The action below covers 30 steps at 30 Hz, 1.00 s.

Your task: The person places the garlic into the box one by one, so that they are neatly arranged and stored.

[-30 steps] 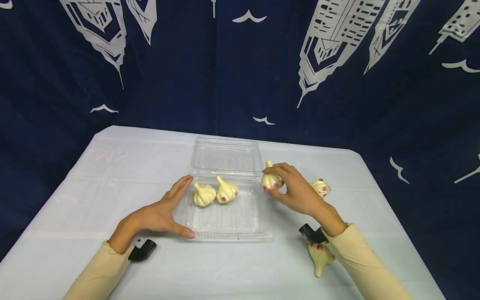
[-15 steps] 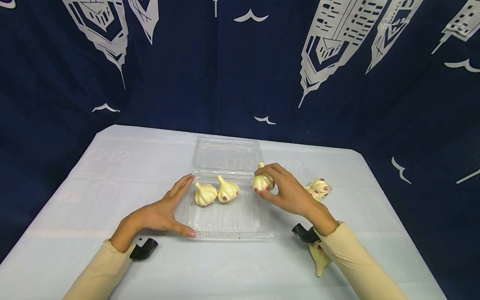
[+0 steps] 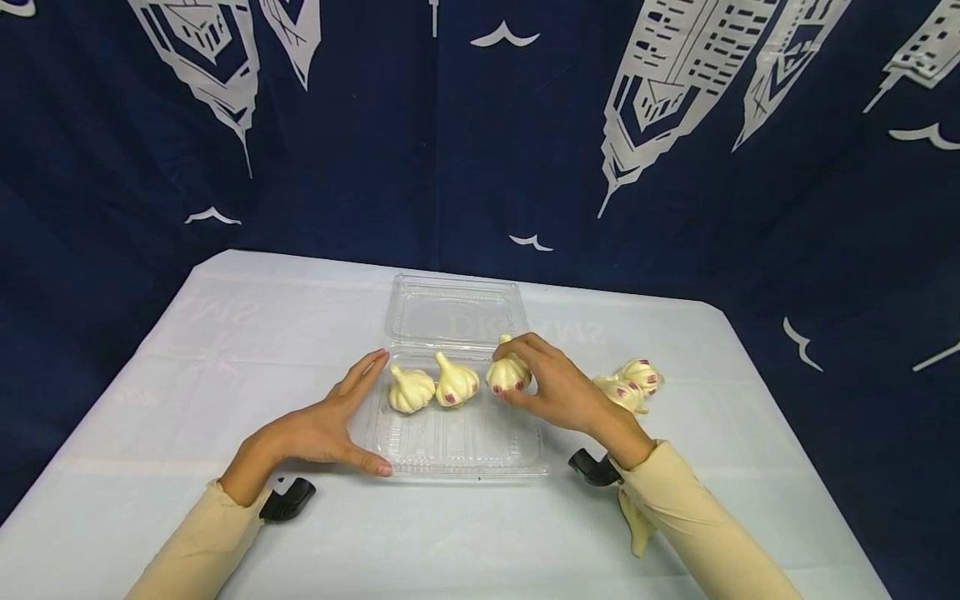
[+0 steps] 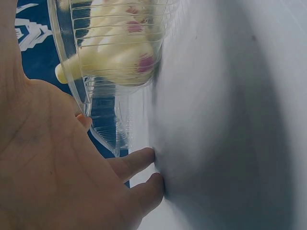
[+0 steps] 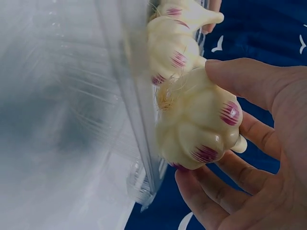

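Garlic bulb [image 3: 507,374], stem up: pinched thumb-to-finger in right hand [image 3: 558,385], over open clear container [image 3: 465,446], near middle of far edge of table [image 3: 225,350]. Two bulbs [image 3: 456,383]: inside container. Left hand [image 3: 321,427]: spread wide beside container, toward table's left edge. Loose bulbs [image 3: 621,393]: toward right edge.

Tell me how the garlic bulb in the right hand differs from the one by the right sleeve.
The right hand grips the held bulb; the sleeve-side bulb lies on the table. In the head view, the held bulb shows stem-up, the sleeve-side bulb stem-down. The held bulb is at the clear container, the sleeve-side bulb away from it. Both are pale cream.
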Motion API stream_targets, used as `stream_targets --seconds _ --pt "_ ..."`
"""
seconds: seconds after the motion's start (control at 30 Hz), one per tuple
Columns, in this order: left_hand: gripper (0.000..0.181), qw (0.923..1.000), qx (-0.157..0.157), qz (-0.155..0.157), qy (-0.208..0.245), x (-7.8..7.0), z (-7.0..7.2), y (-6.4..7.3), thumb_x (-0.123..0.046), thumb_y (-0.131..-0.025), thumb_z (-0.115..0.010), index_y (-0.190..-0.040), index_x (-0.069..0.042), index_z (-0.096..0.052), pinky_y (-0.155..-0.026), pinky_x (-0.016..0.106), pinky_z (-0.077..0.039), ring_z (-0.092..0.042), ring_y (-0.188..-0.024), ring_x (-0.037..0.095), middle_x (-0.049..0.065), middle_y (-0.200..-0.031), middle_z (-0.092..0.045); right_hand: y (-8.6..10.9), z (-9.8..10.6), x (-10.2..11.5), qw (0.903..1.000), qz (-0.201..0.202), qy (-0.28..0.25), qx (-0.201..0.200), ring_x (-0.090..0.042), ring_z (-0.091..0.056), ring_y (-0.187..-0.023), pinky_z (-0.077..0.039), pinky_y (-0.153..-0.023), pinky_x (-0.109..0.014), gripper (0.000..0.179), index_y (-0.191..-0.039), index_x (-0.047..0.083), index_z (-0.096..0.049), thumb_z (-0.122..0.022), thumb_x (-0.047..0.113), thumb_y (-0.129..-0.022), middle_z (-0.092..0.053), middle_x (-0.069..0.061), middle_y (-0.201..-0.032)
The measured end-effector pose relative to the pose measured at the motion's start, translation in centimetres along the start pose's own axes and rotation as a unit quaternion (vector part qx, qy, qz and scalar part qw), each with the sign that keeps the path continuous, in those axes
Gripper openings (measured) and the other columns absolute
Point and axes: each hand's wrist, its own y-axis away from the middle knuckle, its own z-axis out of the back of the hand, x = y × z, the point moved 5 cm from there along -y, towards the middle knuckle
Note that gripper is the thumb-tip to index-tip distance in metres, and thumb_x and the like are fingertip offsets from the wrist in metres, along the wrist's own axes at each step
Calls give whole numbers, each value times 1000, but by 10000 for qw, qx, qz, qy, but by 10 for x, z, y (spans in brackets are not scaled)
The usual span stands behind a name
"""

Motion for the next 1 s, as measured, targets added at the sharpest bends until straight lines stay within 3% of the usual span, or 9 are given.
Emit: stream_targets --seconds 0.43,1.0 --pt "144 10000 -8 -15 -32 1 0 0 -53 -65 -91 -161 -17 9 -115 71 -17 1 -153 45 6 -168 13 -9 -11 -1 9999 -27 23 123 -24 -54 -111 -48 -94 -42 40 -120 13 -63 -81 19 -85 -58 -9 -125" --pt "144 10000 4 -30 -17 -1 0 0 -53 -65 -91 -161 -17 9 -115 71 -16 2 -153 44 5 -168 14 -4 -16 -4 9993 -92 105 341 -29 -54 -111 -48 -90 -42 39 -125 10 -62 -77 18 -90 -59 -13 -125"
